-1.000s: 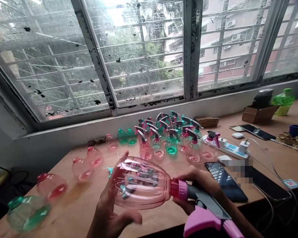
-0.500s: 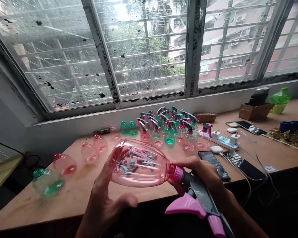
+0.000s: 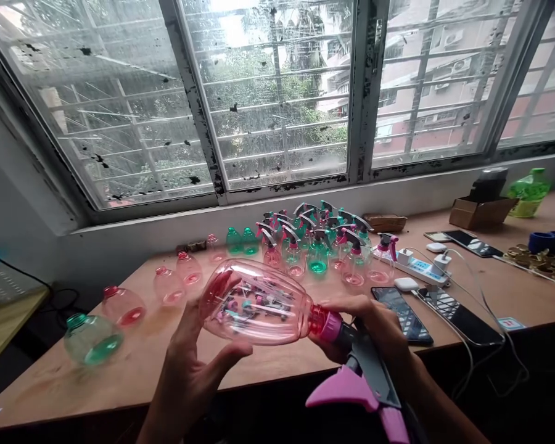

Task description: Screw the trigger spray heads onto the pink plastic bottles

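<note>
A clear pink spray bottle lies tilted on its side in the air above the table, its neck to the right. My left hand curves around the bottle's base, fingers behind and thumb below. My right hand grips the pink collar where the grey-and-pink trigger sprayer meets the neck. The sprayer hangs down to the right, its pink trigger pointing left. Small pink, teal and grey shapes show through the bottle; I cannot tell whether they are inside or behind.
Bottles without sprayers stand at left, among them a green bottle and a pink bottle. Several spray bottles with sprayers crowd near the window. Right of them lie a power strip, a phone and white cables.
The bottle and my left hand have shifted slightly left, while the background has slid a little right in view. Both hands keep their hold.
</note>
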{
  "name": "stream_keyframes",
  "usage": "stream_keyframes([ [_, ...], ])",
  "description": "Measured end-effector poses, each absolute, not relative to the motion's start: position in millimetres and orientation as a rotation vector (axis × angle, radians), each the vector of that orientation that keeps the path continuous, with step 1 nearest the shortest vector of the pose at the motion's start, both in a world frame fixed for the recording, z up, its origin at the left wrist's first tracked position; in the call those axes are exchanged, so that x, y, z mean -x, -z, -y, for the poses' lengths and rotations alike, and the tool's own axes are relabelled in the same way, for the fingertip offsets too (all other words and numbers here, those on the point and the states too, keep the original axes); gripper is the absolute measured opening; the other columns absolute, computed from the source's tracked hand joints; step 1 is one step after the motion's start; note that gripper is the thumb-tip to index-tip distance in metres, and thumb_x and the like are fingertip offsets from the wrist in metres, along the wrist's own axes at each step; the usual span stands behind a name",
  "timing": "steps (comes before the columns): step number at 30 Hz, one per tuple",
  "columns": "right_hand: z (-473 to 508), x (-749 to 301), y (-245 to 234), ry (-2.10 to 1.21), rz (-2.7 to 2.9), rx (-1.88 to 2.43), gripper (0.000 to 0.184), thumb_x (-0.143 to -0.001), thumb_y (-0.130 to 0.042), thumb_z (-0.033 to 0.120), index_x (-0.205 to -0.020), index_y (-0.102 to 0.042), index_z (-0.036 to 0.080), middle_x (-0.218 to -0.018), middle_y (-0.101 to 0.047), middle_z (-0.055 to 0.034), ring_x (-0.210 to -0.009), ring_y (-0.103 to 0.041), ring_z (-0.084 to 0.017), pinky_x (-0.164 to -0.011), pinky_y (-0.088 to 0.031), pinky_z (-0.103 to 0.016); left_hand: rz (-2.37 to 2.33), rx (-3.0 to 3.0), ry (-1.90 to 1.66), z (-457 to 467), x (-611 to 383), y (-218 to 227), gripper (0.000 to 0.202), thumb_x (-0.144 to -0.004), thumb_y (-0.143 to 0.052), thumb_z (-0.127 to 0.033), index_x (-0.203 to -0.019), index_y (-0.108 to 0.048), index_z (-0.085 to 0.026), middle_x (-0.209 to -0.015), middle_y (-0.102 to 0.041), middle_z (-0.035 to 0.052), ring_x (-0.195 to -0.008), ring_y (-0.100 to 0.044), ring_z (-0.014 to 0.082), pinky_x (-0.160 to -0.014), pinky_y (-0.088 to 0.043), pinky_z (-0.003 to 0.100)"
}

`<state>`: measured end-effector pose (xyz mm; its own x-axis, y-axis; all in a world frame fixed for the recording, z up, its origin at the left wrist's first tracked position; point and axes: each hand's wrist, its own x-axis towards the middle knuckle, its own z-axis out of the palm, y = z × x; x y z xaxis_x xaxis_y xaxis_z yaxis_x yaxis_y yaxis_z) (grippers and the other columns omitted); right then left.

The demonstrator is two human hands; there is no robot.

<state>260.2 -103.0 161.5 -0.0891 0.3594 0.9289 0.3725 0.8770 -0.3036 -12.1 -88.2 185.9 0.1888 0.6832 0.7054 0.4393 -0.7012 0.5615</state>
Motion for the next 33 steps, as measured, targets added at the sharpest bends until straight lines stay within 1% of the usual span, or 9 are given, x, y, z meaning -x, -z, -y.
stream_keyframes([
  [3, 97, -259, -159, -0.117, 1.610, 0.595, 0.042, -0.078, -0.080, 0.017, -0.114, -0.062, 0.025, -0.082, -0.078, -0.0012, -0.056, -0.071, -0.018, -0.049, -0.058, -0.026, -1.099, -2.126, -1.571, 78, 5, -177, 0.061, -0.083, -0.077, -0.049, -0.139, -0.057, -0.033, -0.136, -0.065, 0.0095, -0.130, -0.059, 0.0382, -0.111, -0.049, 0.055],
  [10, 78, -269, -154, -0.262, 1.533, 0.568, 0.039, -0.077, -0.082, 0.016, -0.110, -0.063, 0.026, -0.079, -0.077, 0.0001, -0.056, -0.070, -0.017, -0.048, -0.054, -0.024, -0.669, -2.169, -1.865, 56, -21, -174, 0.063, -0.081, -0.081, -0.014, -0.137, -0.057, -0.032, -0.154, -0.053, 0.0065, -0.145, -0.046, 0.0305, -0.117, -0.047, 0.048],
  [14, 71, -269, -153, -0.222, 1.527, 0.580, 0.041, -0.078, -0.083, 0.021, -0.114, -0.063, 0.028, -0.079, -0.076, -0.0009, -0.053, -0.067, -0.017, -0.045, -0.053, -0.025, -0.743, -2.054, -1.870, 54, -28, -174, 0.076, -0.065, -0.095, -0.036, -0.133, -0.063, -0.025, -0.141, -0.063, 0.0116, -0.141, -0.050, 0.0364, -0.117, -0.047, 0.050],
  [16, 70, -265, -152, -0.228, 1.499, 0.587, 0.037, -0.080, -0.082, 0.024, -0.112, -0.063, 0.028, -0.081, -0.076, -0.0017, -0.057, -0.069, -0.019, -0.047, -0.054, -0.026, -0.730, -1.946, -1.872, 55, -31, -174, 0.065, -0.070, -0.091, -0.044, -0.126, -0.067, -0.024, -0.141, -0.062, 0.0122, -0.137, -0.055, 0.0358, -0.112, -0.052, 0.047],
  [19, 72, -262, -153, -0.282, 1.463, 0.589, 0.033, -0.080, -0.083, 0.025, -0.108, -0.064, 0.028, -0.081, -0.075, -0.0015, -0.058, -0.070, -0.017, -0.049, -0.054, -0.025, -0.587, -1.852, -1.918, 58, -34, -176, 0.041, -0.083, -0.082, -0.038, -0.120, -0.067, -0.027, -0.147, -0.059, 0.0090, -0.135, -0.058, 0.0298, -0.109, -0.055, 0.044],
  [23, 82, -264, -157, -0.429, 1.432, 0.587, 0.031, -0.082, -0.083, 0.030, -0.106, -0.063, 0.028, -0.073, -0.073, 0.0019, -0.052, -0.065, -0.015, -0.045, -0.049, -0.023, -0.508, -2.027, -1.997, 62, -29, -181, 0.051, -0.080, -0.085, -0.029, -0.127, -0.065, -0.030, -0.149, -0.057, 0.0049, -0.142, -0.050, 0.0285, -0.119, -0.045, 0.047],
  [28, 94, -267, -161, -0.534, 1.452, 0.599, 0.029, -0.084, -0.081, 0.028, -0.104, -0.061, 0.027, -0.068, -0.071, 0.0037, -0.049, -0.061, -0.014, -0.045, -0.047, -0.023, -0.554, -2.168, -1.891, 74, -20, -183, 0.064, -0.079, -0.084, -0.015, -0.137, -0.058, -0.027, -0.145, -0.059, 0.0067, -0.136, -0.056, 0.0259, -0.115, -0.049, 0.039],
  [31, 98, -265, -159, -0.442, 1.422, 0.571, 0.031, -0.081, -0.083, 0.028, -0.104, -0.062, 0.026, -0.076, -0.073, 0.0002, -0.053, -0.065, -0.015, -0.046, -0.050, -0.024, -0.587, -2.077, -1.808, 87, -22, -186, 0.073, -0.071, -0.092, -0.031, -0.135, -0.057, -0.027, -0.148, -0.056, 0.0092, -0.144, -0.047, 0.0329, -0.120, -0.042, 0.048],
  [33, 100, -264, -157, -0.366, 1.466, 0.554, 0.033, -0.079, -0.085, 0.027, -0.105, -0.065, 0.026, -0.083, -0.075, -0.0028, -0.061, -0.070, -0.018, -0.050, -0.055, -0.026, -0.634, -1.961, -1.822, 98, -25, -189, 0.062, -0.074, -0.089, -0.039, -0.126, -0.059, -0.027, -0.146, -0.057, 0.0097, -0.141, -0.050, 0.0360, -0.121, -0.037, 0.057],
])
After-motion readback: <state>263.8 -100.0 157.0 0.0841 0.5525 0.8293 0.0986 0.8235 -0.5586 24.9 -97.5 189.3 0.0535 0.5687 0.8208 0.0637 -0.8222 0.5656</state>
